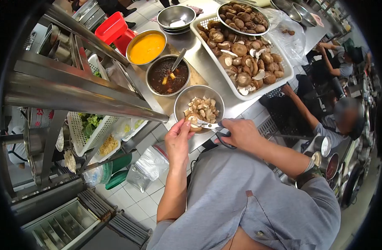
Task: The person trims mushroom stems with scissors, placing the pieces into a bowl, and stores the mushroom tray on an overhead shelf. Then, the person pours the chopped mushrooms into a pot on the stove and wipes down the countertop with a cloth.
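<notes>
Stainless steel surface [207, 66] crowded with kitchen things, seen from the head camera. Just beyond both hands, a steel bowl [180, 102] holding cut mushroom pieces [203, 108]. Further out from the left hand, a bowl of dark sauce [168, 76] with a spoon [179, 58] standing in it, then a bowl of orange liquid [146, 47] and a red container [112, 28]. Out past the right hand, a white basket [282, 79] heaped with whole mushrooms, with a steel pan of more mushrooms [241, 18] resting on its far end. Left of the left hand, a metal rack [87, 96] with greens in a white crate [89, 125]. Tiled floor [132, 204] below. Right of the right hand, seated people [345, 121] at work lower down.

Left hand [178, 139] raised at the bowl's near rim, fingers pinching a mushroom [194, 121] from below. Right hand [241, 133] level with it and just beside, closed through the handles of scissors [214, 127], blades pointing left and meeting the mushroom. Both forearms bent inward over a grey shirt.
</notes>
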A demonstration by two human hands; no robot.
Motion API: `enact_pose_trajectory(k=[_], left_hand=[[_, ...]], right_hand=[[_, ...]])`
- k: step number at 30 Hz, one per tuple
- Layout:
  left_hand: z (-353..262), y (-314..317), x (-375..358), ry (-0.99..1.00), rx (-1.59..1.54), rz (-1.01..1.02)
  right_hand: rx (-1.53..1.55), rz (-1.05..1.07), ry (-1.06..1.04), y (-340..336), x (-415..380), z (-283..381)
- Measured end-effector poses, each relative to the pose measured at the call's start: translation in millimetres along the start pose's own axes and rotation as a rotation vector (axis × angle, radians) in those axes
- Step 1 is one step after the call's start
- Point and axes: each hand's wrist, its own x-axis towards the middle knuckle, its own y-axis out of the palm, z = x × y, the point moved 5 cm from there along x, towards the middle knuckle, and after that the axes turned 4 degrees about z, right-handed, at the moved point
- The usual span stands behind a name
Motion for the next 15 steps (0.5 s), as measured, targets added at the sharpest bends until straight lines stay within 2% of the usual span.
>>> enact_pose_trajectory(k=[7,10,15], left_hand=[[5,-7,10,-0.055,0.112,0.018],[5,-4,10,-0.05,0.123,0.019],[4,0,11,0.029,0.163,0.011]], right_hand=[[0.06,0.214,0.172,32,-3,-14],[-0.002,0.024,0.036,22,-10,-6],[-0.042,0.0,0.142,24,-4,-4]])
